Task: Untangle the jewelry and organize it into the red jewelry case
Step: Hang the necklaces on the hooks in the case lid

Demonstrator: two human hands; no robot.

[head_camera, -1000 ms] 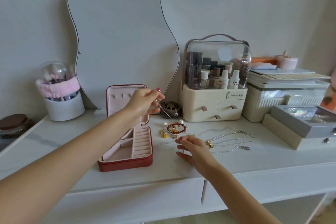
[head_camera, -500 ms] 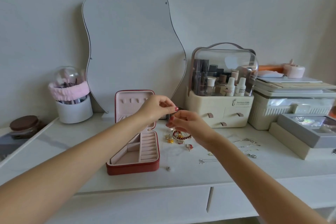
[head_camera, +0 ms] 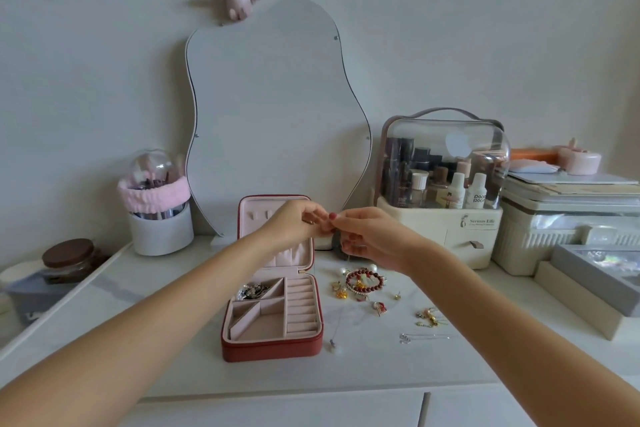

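Head: both hands (head_camera: 332, 230) raised above case (head_camera: 273, 345) rim.

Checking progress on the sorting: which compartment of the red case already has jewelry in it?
The far-left triangular compartment of the red jewelry case, nearest the hinge, holds a dark tangle of jewelry. The other compartments show only pink lining.

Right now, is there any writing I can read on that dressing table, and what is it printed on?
"Serious Life": on the front of the cream cosmetics organizer, beside a small logo.
A smaller line under it: too small to read.
"poof poof", roughly: on the white bottle inside it; blurred, so unsure.
Labels on the other bottles: too small to read.
Red jewelry case: no writing visible.
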